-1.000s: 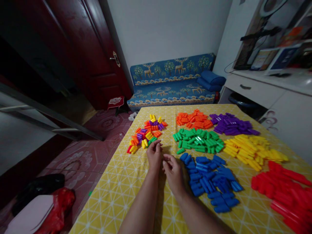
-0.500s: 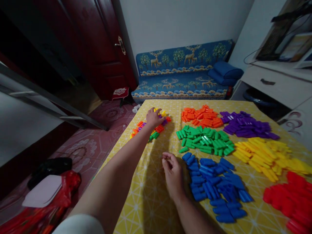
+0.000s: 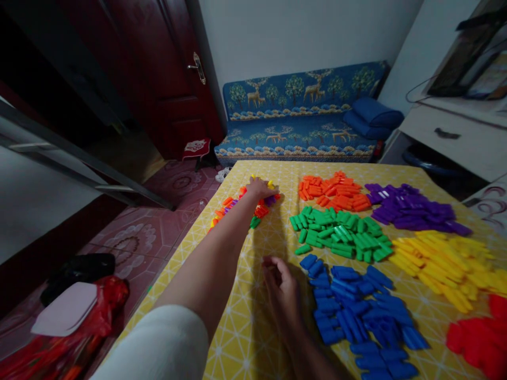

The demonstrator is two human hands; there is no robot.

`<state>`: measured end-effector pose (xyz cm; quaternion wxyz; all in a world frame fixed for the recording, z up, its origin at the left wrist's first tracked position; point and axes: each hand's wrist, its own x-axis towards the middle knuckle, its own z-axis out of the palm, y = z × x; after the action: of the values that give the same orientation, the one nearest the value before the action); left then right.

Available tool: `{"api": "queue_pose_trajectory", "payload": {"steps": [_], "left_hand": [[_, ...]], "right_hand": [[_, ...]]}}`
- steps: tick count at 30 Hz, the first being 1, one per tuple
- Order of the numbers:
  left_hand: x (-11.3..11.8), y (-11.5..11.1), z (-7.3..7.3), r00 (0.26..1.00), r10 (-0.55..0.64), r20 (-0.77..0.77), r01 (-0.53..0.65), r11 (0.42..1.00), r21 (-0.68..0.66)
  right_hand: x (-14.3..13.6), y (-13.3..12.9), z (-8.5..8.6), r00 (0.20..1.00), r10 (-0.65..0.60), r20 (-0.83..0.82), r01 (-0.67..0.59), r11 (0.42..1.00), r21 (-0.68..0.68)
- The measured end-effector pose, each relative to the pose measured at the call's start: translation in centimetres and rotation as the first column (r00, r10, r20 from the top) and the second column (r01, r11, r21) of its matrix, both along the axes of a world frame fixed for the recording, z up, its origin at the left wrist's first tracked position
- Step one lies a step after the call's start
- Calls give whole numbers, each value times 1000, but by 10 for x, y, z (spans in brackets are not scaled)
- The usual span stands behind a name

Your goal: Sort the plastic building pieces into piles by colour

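Observation:
My left hand [image 3: 259, 187] reaches to the far left of the table, over a small pile of mixed-colour plastic building pieces [image 3: 259, 211]. Its fingers point down among the pieces, and the fingertips are hidden. Close to the table's middle, my right hand [image 3: 283, 287] is closed, thumb and fingers curled together. Whatever it may hold cannot be made out. Just right of it lies a pile of blue pieces [image 3: 348, 301], with green pieces [image 3: 340, 232] beyond.
Sorted piles of orange [image 3: 335, 191], purple [image 3: 415, 208], yellow [image 3: 447, 264] and red pieces [image 3: 475, 332] spread over the table's right side. A yellow patterned cloth [image 3: 233, 338] covers the table. Behind stands a blue sofa [image 3: 297, 137]; a small stool [image 3: 196, 149] is near the door.
My left hand has shifted slightly right and down onto the mixed pile; its fingers, spread before, now point down. My right hand stays curled near the same spot. The view has shifted slightly.

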<state>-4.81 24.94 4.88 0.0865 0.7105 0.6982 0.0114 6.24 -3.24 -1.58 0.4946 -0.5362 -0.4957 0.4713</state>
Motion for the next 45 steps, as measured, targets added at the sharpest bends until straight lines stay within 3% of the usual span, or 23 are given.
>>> {"api": "queue_pose_trajectory", "payload": {"steps": [6, 11, 20, 26, 29, 31, 33, 35, 38, 41, 45], "left_hand": [[0, -26, 0, 1000, -9, -15, 10, 998, 61], [-3, -65, 2, 996, -82, -25, 84, 988, 130], [-12, -137, 15, 992, -112, -52, 121, 971, 208], [-26, -192, 34, 987, -148, 61, 131, 967, 216], [-43, -208, 39, 967, -173, 185, 109, 943, 316], [-58, -209, 36, 966, -133, 223, 29, 908, 418], [-74, -204, 27, 974, -17, 224, -96, 870, 483], [-89, -197, 13, 972, 84, 218, -174, 884, 435], [-100, -194, -8, 972, 93, 215, -155, 944, 292], [-99, -204, -21, 971, 81, 226, -150, 939, 310], [-93, -227, -25, 962, 78, 262, -165, 929, 331]], "right_hand": [[-2, 2, -4, 999, 15, 30, -18, 997, 76], [-1, 3, -3, 998, 35, 56, -41, 993, 106], [0, 4, -2, 997, 56, 50, -60, 994, 90], [0, 5, -6, 996, 44, 83, -52, 994, 99], [-1, 5, -6, 997, 31, 77, -39, 992, 116], [-1, 4, -4, 997, 42, 58, -48, 993, 109], [-1, 4, -2, 998, 49, 44, -53, 993, 102], [0, 4, 0, 998, 48, 32, -51, 993, 106], [1, 4, 2, 999, 45, 10, -46, 993, 105], [1, 4, 4, 999, 30, -16, -28, 995, 94], [1, 4, 7, 998, -4, -63, 10, 996, 87]]}}
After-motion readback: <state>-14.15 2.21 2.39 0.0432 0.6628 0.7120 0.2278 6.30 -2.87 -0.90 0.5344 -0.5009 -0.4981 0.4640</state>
